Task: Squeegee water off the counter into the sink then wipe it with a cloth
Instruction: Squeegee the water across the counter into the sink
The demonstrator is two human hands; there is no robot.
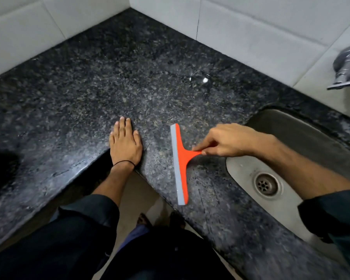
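An orange squeegee (181, 165) with a grey rubber blade lies on the dark speckled granite counter (89, 93), blade towards the left. My right hand (228, 141) grips its short handle from the sink side. My left hand (125, 143) rests flat on the counter near its inner front edge, fingers straight. A thin puddle of water (200, 79) glints on the counter farther back. The steel sink (303, 138) is sunk into the counter at the right, with its round drain (267, 183) below my right forearm. No cloth is in view.
White tiled walls (251, 31) meet in a corner behind the L-shaped counter. A chrome tap (348, 67) juts out at the far right above the sink. A dark object (0, 170) sits at the left edge. Floor and my legs show below.
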